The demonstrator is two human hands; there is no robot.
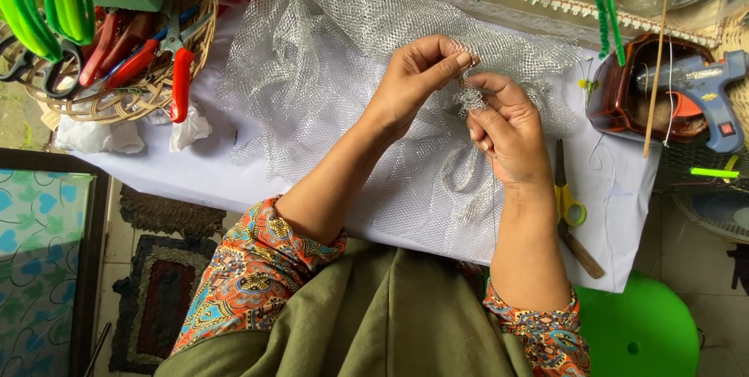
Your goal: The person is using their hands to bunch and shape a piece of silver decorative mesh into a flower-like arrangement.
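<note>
At the counter's (156, 182) centre, the left hand (417, 81) and right hand (507, 131) pinch a small gathered tuft (470, 99) of silver mesh netting (328, 57). The netting spreads toward ten o'clock; it looks light, soft and snag-prone, best gripped at the bunched edge.

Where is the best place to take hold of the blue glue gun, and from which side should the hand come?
Probably grip the glue gun by its handle, which points down-right toward the table edge. Come from the right: the brown tray and a thin stick crowd its left, nozzle side, while both hands hold silver mesh.
</note>
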